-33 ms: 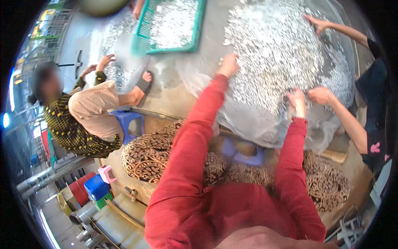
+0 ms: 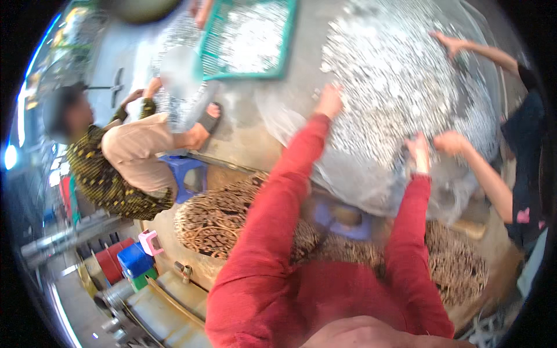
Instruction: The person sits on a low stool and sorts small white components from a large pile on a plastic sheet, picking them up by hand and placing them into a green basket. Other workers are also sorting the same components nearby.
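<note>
A broad layer of small silvery-white pieces, perhaps tiny fish, is spread on clear plastic sheeting. At its left edge my left hand is closed, fingers curled down; whatever they hold is hidden. My right hand reaches into the near edge of the layer, its fingers too smeared to read. Just right of it is another person's hand, closed over the pieces. That person's other hand is spread over the far right of the layer.
A green plastic basket of the same pieces stands at the far left. A person in a patterned shirt works at another heap on the left. Blue stools and a patterned mat lie nearer, with pipes at lower left.
The whole picture has shifted slightly right and down and is more blurred. Both my hands stay at nearly the same places on the layer.
</note>
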Motion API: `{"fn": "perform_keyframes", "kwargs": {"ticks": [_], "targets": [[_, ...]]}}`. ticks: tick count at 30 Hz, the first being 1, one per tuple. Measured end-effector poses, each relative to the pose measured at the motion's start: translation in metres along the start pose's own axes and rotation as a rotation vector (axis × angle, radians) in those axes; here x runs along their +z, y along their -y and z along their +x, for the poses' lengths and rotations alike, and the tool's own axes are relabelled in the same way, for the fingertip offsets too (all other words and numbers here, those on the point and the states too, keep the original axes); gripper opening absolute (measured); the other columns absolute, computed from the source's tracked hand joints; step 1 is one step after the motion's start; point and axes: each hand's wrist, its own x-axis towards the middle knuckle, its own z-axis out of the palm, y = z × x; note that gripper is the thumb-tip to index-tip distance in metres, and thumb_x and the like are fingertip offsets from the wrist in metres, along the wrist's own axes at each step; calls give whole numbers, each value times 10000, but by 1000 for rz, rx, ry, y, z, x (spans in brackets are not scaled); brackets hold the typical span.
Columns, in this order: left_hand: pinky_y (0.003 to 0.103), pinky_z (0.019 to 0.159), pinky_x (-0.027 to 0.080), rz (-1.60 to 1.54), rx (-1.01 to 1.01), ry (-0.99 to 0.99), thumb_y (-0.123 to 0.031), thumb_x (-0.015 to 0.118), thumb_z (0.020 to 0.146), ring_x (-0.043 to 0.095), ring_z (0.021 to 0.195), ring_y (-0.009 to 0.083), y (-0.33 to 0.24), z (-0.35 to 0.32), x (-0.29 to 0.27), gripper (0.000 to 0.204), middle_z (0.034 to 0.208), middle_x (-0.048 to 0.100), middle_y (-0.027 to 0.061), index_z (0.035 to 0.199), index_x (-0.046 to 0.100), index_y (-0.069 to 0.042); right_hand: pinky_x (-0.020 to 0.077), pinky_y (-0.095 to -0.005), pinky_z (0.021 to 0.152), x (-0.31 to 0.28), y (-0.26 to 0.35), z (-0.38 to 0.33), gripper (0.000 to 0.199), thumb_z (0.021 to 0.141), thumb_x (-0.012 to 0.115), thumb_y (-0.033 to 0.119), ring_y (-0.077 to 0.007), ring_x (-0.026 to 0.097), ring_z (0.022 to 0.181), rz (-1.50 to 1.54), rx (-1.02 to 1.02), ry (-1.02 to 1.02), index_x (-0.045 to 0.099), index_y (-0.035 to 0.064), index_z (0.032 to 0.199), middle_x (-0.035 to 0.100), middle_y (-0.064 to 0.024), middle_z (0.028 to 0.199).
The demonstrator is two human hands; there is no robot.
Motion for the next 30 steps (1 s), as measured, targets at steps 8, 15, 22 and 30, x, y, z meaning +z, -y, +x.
{"fn": "perform_keyframes", "kwargs": {"ticks": [8,15,22,30], "targets": [[448,771,471,-314,-288,22,-40,703,591,545,945,397,-11,9,42,594,995,537,229,1118,457,-166,409,-437,869,45,30,8,677,695,591,97,-429,505,1017,-50,214,25,264,-89,1258,508,-332,1070],[385,851,442,-491,-296,157,-143,818,435,548,984,338,-34,-3,71,821,994,583,187,1172,458,-103,406,-445,852,68,36,15,597,692,584,123,-436,506,1008,-6,117,159,340,-95,1191,513,-320,1073],[326,585,483,-1086,-371,231,26,705,458,596,726,206,-72,-22,80,737,871,618,113,1158,480,-24,374,-282,450,54,66,11,733,662,545,56,-167,466,524,607,154,434,242,-23,1325,515,-75,763],[259,629,489,-1144,-218,175,-11,592,667,572,797,131,-98,-49,2,515,963,562,126,1159,449,46,264,-217,349,-16,126,-10,565,730,534,48,-61,370,413,863,103,585,307,95,1246,441,18,631]]}}
